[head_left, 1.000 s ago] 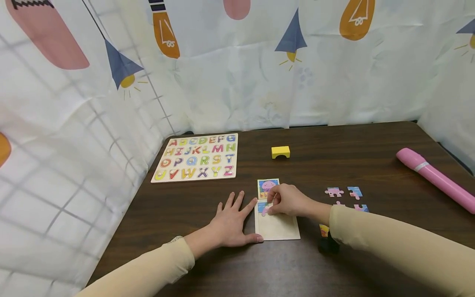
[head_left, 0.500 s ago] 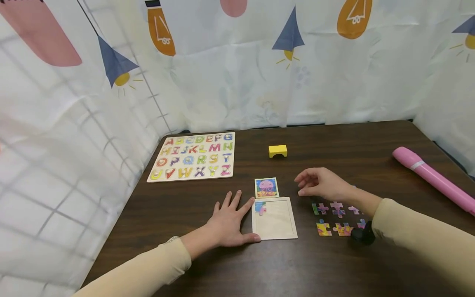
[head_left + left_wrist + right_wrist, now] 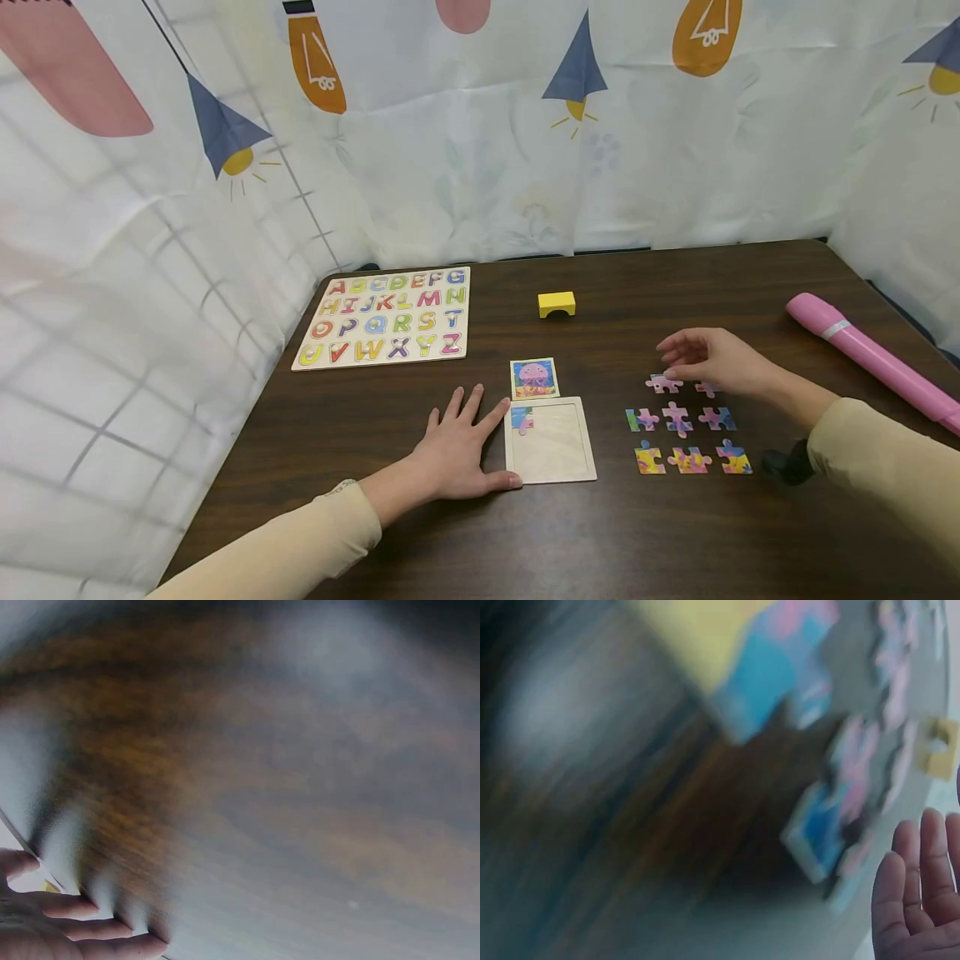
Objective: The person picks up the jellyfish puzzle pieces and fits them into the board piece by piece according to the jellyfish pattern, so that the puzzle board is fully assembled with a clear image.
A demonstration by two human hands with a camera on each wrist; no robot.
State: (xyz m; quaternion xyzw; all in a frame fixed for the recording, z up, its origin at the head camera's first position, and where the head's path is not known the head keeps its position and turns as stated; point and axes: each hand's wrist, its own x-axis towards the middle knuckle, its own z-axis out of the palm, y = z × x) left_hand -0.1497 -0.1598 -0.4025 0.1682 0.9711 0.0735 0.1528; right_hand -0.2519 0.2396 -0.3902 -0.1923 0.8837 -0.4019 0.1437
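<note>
My left hand (image 3: 459, 454) lies with fingers spread on the table, its index fingertip and thumb at the left edge of a pale square puzzle tray (image 3: 558, 454). One blue and pink jigsaw piece (image 3: 518, 419) sits in the tray's upper left corner. Just beyond the tray is a small jellyfish picture card (image 3: 534, 378). On the right, my right hand (image 3: 716, 360) hovers over the far row of loose jigsaw pieces (image 3: 677, 418), fingers loosely bent, nothing visibly held. Its thumb tip is close to a pink piece (image 3: 662, 383); contact cannot be made out. The hand partly covers another pink piece (image 3: 707, 388).
An alphabet board (image 3: 386, 321) lies at the back left. A yellow arch block (image 3: 557, 304) stands behind the card. Along the right side lies a long pink tube-shaped object (image 3: 873, 354). Patterned white curtains (image 3: 465, 167) hang behind and beside the dark table (image 3: 600, 542).
My right hand has let go of the piece in the tray's corner and moved right, over the loose pieces. My left hand has kept its place at the tray.
</note>
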